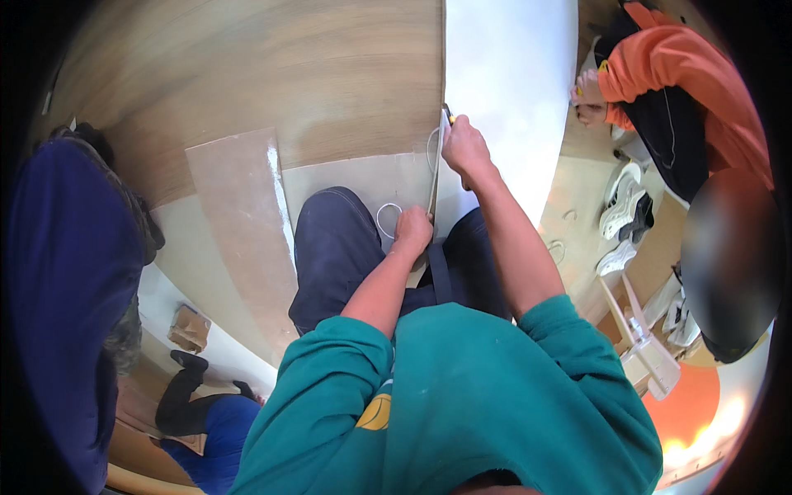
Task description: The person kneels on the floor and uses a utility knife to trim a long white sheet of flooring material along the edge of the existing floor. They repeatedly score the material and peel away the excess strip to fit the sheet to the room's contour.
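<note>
A long white panel (511, 91) stretches away from my knees. My right hand (468, 153) is closed round a utility knife (450, 117) with dark and yellow parts, held at the panel's left long edge. A thin strip (435, 186) runs along that edge toward me, and my left hand (414, 228) pinches its near end between my knees. Beside my left hand lies a pale curled loop (388, 219) of thin strip. Another curl bows out left of the panel edge. My right fingers hide most of the knife's handle.
A brown board (239, 198) with a white-streaked edge lies to my left. At the right, a person in an orange sleeve (676, 62) has hands at the panel's far edge. Shoes (623, 214) and a small stool (639, 342) stand behind. Two people in blue are at left.
</note>
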A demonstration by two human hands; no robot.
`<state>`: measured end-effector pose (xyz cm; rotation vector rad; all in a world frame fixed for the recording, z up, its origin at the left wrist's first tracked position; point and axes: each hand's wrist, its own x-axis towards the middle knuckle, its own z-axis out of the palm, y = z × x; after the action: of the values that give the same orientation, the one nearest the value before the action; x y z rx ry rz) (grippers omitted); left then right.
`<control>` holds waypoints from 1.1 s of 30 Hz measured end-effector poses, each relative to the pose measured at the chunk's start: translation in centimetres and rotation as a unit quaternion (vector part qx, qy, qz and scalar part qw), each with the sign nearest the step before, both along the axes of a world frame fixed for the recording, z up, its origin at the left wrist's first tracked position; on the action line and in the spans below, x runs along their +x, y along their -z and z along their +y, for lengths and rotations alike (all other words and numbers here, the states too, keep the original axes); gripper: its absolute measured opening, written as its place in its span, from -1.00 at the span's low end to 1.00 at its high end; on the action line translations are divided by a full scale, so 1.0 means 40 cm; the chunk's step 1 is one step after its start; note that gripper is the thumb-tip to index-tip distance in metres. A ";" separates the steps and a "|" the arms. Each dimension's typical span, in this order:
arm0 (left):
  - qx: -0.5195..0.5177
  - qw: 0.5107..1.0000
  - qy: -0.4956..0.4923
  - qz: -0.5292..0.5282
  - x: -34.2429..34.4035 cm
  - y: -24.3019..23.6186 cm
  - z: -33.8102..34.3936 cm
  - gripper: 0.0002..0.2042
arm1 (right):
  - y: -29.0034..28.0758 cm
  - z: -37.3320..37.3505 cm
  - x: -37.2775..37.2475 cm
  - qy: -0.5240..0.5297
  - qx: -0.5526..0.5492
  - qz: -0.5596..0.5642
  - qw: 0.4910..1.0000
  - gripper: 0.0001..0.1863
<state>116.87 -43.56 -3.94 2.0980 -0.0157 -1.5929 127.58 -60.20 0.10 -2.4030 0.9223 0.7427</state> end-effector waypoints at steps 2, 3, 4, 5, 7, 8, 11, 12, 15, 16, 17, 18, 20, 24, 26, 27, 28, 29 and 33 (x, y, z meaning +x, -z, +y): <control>-0.004 1.000 0.008 -0.013 0.011 0.007 0.013 -0.78 | 0.004 -0.013 0.001 0.007 0.018 -0.009 1.000 -0.68; 0.000 1.000 0.007 -0.024 0.009 0.015 0.035 -0.77 | 0.005 -0.022 -0.009 0.003 0.032 -0.013 0.999 -0.67; 0.006 0.999 0.008 -0.037 0.027 0.024 0.055 -0.77 | -0.005 -0.028 -0.010 0.001 0.050 -0.020 0.999 -0.66; 0.019 0.999 -0.021 0.030 0.072 0.018 0.065 -0.79 | -0.054 -0.023 -0.021 0.060 0.073 -0.040 0.995 -0.65; -0.082 0.927 -0.333 0.150 0.171 -0.002 0.108 -0.83 | -0.102 -0.031 -0.103 0.183 0.099 -0.071 0.975 -0.67; -0.090 0.913 -0.383 0.106 0.264 -0.054 0.108 -0.89 | -0.124 -0.032 -0.165 0.247 0.111 -0.082 0.959 -0.67; -0.141 0.864 -0.442 -0.196 0.448 -0.017 0.162 -0.72 | -0.232 -0.007 -0.357 0.432 0.329 -0.079 0.836 -0.74; -0.146 0.851 -0.383 -0.328 0.518 -0.032 0.119 -0.63 | -0.238 0.006 -0.425 0.488 0.385 -0.085 0.779 -0.75; -0.155 0.941 -0.285 -0.091 0.554 -0.102 -0.150 -0.51 | -0.248 0.041 -0.523 0.587 0.413 -0.270 0.642 -0.77; -0.152 0.957 -0.246 -0.009 0.550 -0.106 -0.216 -0.46 | -0.246 0.058 -0.535 0.602 0.408 -0.274 0.629 -0.78; -0.139 0.960 -0.218 -0.104 0.541 -0.049 -0.237 -0.47 | -0.238 0.072 -0.516 0.608 0.407 -0.280 0.622 -0.78; -0.127 0.951 -0.194 -0.205 0.523 0.046 -0.242 -0.48 | -0.227 0.079 -0.491 0.607 0.411 -0.288 0.616 -0.78; -0.141 0.946 -0.160 -0.243 0.481 0.041 -0.303 -0.49 | -0.216 0.103 -0.500 0.568 0.403 -0.287 0.658 -0.78; -0.160 0.959 -0.229 -0.053 0.421 -0.029 -0.347 -0.45 | -0.201 0.059 -0.533 0.614 0.421 -0.314 0.590 -0.76; -0.151 0.936 -0.318 0.012 0.450 -0.046 -0.342 -0.45 | -0.190 0.048 -0.534 0.589 0.434 -0.323 0.601 -0.74; -0.132 0.940 -0.313 -0.010 0.448 -0.051 -0.346 -0.44 | -0.186 0.039 -0.536 0.579 0.431 -0.326 0.610 -0.74; -0.123 0.945 -0.304 -0.010 0.448 -0.069 -0.344 -0.44 | -0.187 0.034 -0.539 0.571 0.429 -0.327 0.618 -0.74; -0.115 0.948 -0.295 -0.007 0.447 -0.082 -0.344 -0.44 | -0.185 0.026 -0.543 0.567 0.427 -0.330 0.623 -0.75; -0.104 0.952 -0.287 -0.039 0.459 -0.085 -0.325 -0.41 | -0.184 0.006 -0.554 0.538 0.415 -0.340 0.650 -0.76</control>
<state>135.24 -56.55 -0.54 1.7803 0.3523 -1.1061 105.40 -59.96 7.48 -0.8317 1.0795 -0.2304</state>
